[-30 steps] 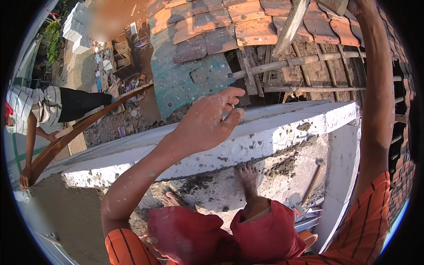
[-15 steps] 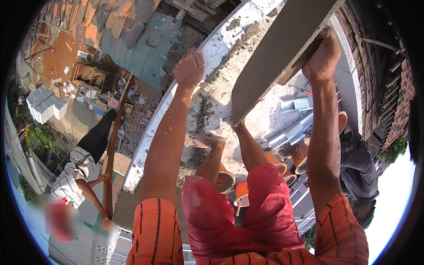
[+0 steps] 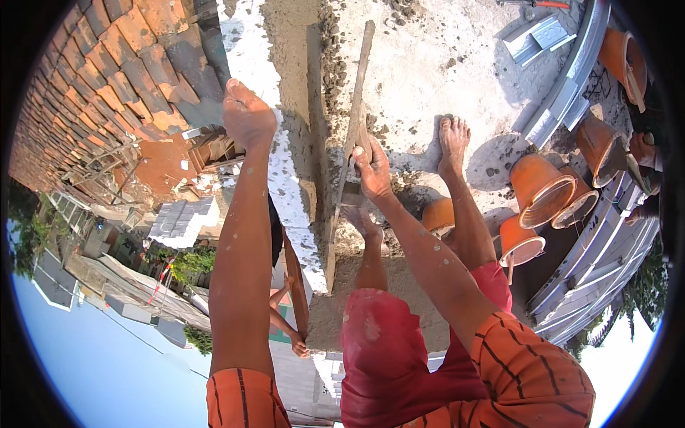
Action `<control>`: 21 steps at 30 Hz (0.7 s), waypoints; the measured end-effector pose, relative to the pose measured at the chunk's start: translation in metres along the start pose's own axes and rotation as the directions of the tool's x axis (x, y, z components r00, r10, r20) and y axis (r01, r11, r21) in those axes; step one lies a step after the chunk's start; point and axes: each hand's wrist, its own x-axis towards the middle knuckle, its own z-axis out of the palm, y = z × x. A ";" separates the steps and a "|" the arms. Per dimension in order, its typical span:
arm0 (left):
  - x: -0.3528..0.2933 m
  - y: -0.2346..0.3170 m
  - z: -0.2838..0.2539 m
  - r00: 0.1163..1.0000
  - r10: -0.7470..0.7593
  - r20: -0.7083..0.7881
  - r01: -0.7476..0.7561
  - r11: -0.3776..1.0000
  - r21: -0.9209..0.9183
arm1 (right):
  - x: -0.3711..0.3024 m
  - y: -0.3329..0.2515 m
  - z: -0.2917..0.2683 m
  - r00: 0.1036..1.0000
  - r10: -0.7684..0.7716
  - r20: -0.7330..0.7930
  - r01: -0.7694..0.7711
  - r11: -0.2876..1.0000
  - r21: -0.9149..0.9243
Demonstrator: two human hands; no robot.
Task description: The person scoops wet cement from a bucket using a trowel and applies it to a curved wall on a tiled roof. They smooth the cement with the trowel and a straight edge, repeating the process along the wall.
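My right hand [image 3: 372, 167] is closed around the handle of a long plastering float [image 3: 355, 118]. The float's blade is seen nearly edge-on, alongside a strip of grey mortar [image 3: 294, 78] on the wall's inner side. My left hand [image 3: 248, 114] is curled, knuckles up, by the outer edge of the white-coated wall [image 3: 246, 43]. Its fingertips are hidden, and I cannot tell if it grips anything. My bare feet stand on the pale, mortar-spattered slab, one of them [image 3: 454, 143] right of the float and the other just below the float's handle.
Several orange buckets [image 3: 542, 189] and grey metal channels [image 3: 540, 37] lie to the right. Beyond the wall, a tiled roof [image 3: 121, 64] and ground with rubble sit lower down. Another person's arm [image 3: 285, 321] holds a wooden plank [image 3: 294, 278] at lower left. A further person's hand [image 3: 644, 150] shows among the buckets.
The float has come down from the upper right to the wall's inner side and turned from broad face to edge. My left hand now appears farther left, and the view has swung.
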 end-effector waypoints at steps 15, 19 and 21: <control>0.016 -0.027 0.017 0.998 0.048 0.028 -0.037 0.957 -0.287 | -0.023 0.151 0.015 0.976 0.174 0.134 -0.140 0.963 -0.231; 0.005 -0.017 0.008 0.992 0.034 0.118 0.011 0.933 -0.360 | 0.068 0.105 0.032 0.996 -0.017 0.086 0.055 0.887 -0.458; 0.003 -0.011 0.010 0.997 0.047 0.063 -0.029 0.967 -0.255 | 0.130 0.040 0.042 0.998 0.005 0.068 0.029 0.869 -0.495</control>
